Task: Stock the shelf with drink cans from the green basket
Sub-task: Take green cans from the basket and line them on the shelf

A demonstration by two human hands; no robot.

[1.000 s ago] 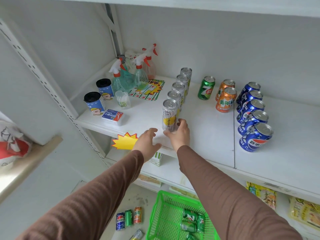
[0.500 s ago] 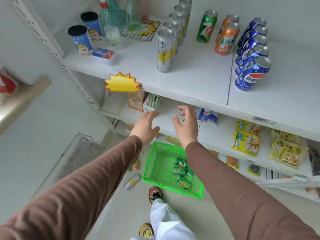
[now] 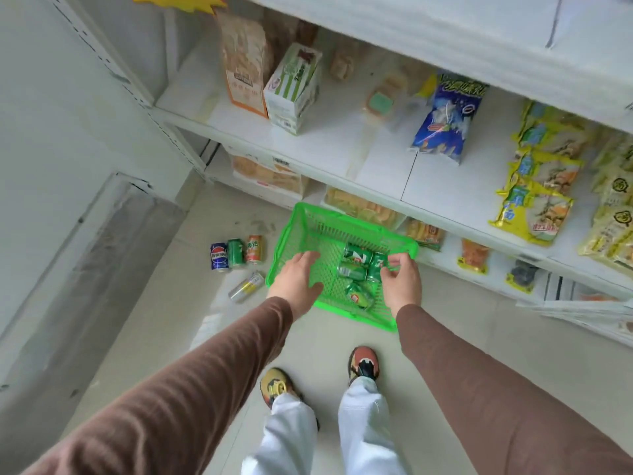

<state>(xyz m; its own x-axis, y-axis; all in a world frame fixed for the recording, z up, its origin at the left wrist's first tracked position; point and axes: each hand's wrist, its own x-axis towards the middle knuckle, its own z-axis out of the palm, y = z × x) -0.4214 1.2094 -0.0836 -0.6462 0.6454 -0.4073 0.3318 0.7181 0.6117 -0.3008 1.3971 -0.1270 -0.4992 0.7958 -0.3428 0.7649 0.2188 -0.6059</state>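
Observation:
A green plastic basket (image 3: 301,221) stands on the floor in front of the shelving. Several green drink cans (image 3: 358,257) lie on their sides inside it. My left hand (image 3: 296,281) hovers over the basket's left side with its fingers relaxed and holds nothing. Over the right side, my right hand (image 3: 400,281) hangs above the cans with its fingers loosely curled and empty. The upper shelf edge (image 3: 428,36) shows only at the top; the cans on it are out of view.
Three cans (image 3: 236,255) stand on the floor left of the basket, and a silver-yellow can (image 3: 246,286) lies beside them. Snack packets (image 3: 445,114) and boxes (image 3: 294,87) fill the lower shelves. My feet (image 3: 363,365) stand just behind the basket.
My view has swung down from the can shelf to the floor. Both hands have dropped from the shelf's front edge to just above the basket, and the right hand has let go of the silver-yellow can.

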